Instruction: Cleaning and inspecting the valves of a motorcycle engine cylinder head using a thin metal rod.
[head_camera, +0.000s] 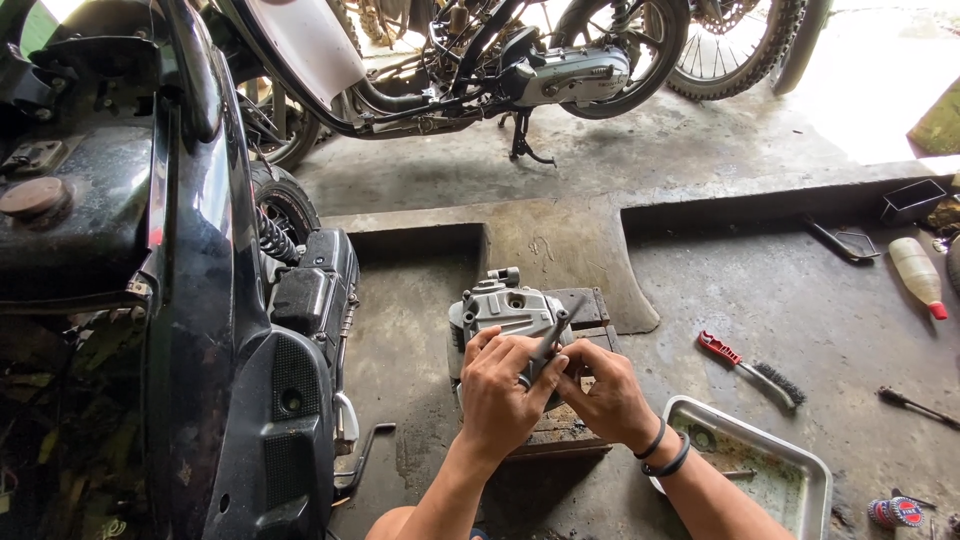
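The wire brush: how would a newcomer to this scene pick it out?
Start at the metal tray on the concrete floor by the right hand. Just above it lies the wire brush. Its red handle and dark bristles set it apart from the plain dark tool further right.

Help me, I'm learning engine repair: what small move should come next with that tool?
Probably steady the grey engine part with the left hand before working the dark tool, since both hands, the right hand too, crowd its handle.
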